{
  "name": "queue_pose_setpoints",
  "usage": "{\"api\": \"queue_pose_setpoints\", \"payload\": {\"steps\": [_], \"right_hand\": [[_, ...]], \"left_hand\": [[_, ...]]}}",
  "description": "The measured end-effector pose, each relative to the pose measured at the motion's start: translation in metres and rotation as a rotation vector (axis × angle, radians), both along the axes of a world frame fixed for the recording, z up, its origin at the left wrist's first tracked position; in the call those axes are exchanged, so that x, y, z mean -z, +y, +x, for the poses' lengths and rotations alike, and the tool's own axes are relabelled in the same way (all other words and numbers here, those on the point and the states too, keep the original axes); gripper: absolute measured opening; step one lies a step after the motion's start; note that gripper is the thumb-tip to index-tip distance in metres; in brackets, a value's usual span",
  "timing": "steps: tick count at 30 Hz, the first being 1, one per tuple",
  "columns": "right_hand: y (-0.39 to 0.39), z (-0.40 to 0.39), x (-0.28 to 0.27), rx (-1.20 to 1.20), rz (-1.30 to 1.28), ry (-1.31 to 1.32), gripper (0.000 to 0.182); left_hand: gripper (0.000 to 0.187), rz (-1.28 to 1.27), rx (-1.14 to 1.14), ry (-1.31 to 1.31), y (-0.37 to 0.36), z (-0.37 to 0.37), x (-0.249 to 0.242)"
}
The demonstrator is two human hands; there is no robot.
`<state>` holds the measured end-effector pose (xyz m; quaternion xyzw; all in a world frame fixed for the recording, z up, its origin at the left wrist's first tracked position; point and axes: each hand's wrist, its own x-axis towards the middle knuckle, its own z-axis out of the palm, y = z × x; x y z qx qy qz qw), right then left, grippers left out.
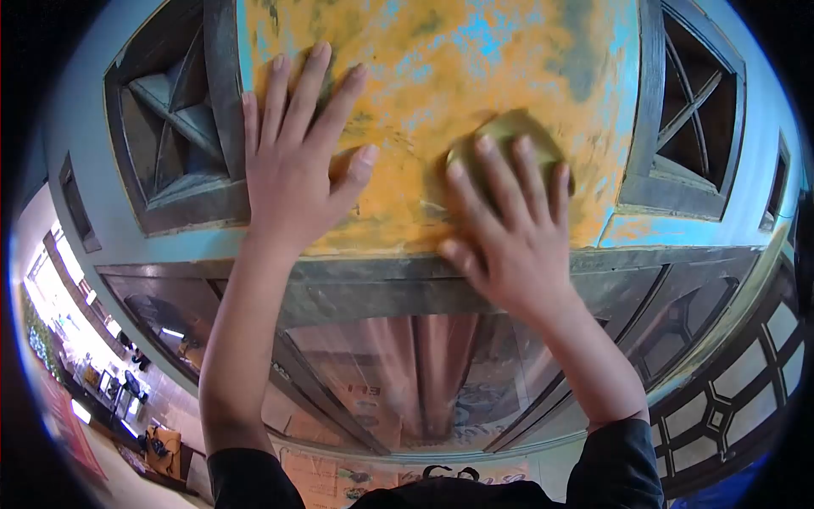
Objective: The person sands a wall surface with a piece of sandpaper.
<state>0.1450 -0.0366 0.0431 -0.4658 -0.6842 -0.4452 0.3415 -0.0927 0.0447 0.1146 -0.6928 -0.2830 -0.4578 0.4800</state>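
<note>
Head view, hands [407, 187] inside panel's [475, 68] edges

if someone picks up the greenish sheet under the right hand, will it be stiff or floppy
The sheet looks thin, so it is probably light and fairly floppy. Pressed flat under the right hand, it would likely slide, not roll.

Can't see much of the sanding pad [545, 140], the right hand [517, 233] covers a good chunk and it's kinda blurry. The orange panel [407, 42] gets cut off up top. Lettering on the cardboard [335, 475] is too small to read, and whatever's behind the pinkish curtain [445, 365] is hidden.
</note>
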Motion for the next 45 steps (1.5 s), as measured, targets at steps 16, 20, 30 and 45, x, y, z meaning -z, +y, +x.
{"api": "queue_pose_setpoints", "payload": {"steps": [16, 20, 30, 45], "right_hand": [[0.012, 0.001, -0.005, 0.093, 0.002, -0.226, 0.063], [0.012, -0.011, -0.030, 0.032, 0.147, -0.018, 0.062], [0.014, -0.028, -0.021, 0.149, 0.125, -0.102, 0.063], [0.004, 0.005, 0.009, 0.002, -0.130, -0.340, 0.063]], "left_hand": [[0.053, -0.037, 0.020, -0.028, 0.000, -0.006, 0.006], [0.053, -0.027, 0.048, -0.049, 0.004, -0.006, 0.007], [0.053, -0.067, 0.053, -0.013, 0.003, -0.013, 0.020], [0.059, -0.141, 0.024, 0.063, -0.004, -0.021, 0.038]]}}
